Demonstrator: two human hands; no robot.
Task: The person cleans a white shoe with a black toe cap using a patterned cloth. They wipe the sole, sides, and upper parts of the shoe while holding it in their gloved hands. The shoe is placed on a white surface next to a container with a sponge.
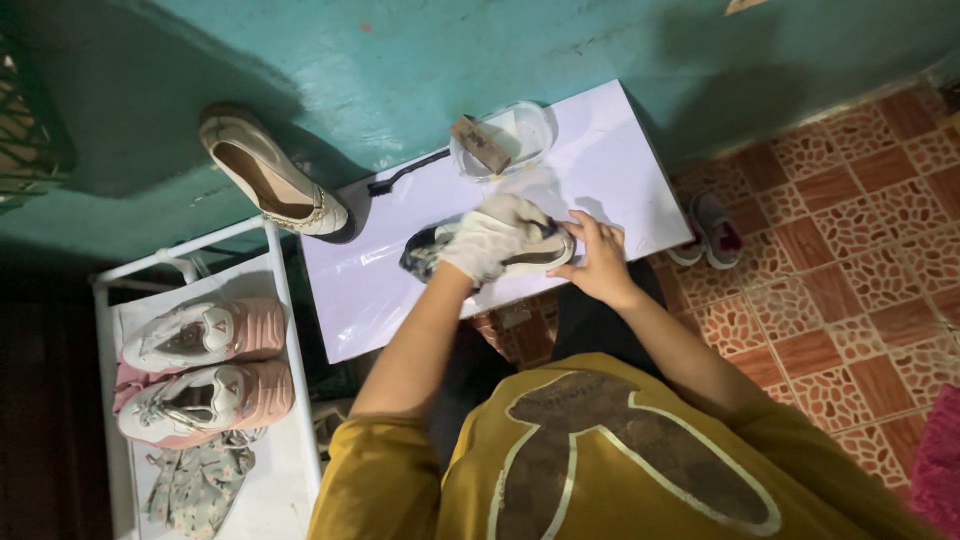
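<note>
Lower centre of frame: person in a mustard shirt (pixel 600 460), both arms reaching up-frame. Left hand (pixel 492 240), wrapped in a white cloth (pixel 505 222), is closed down over a dark shoe (pixel 425 252) at frame centre; right hand (pixel 598 255) rests fingers spread on the shoe's toe end, steadying it. Shoe lies on its side on the white board (pixel 620 170). Judged mid-wipe: the visible dark upper looks mottled, so part remains. Beyond, upper centre, a clear bowl (pixel 520 130) with a brown block (pixel 480 145) and a black brush (pixel 405 172) lie unheld. Left edge: pink sneakers (pixel 205 365) on a white rack (pixel 280 300); a cream flat (pixel 270 175) above them.
</note>
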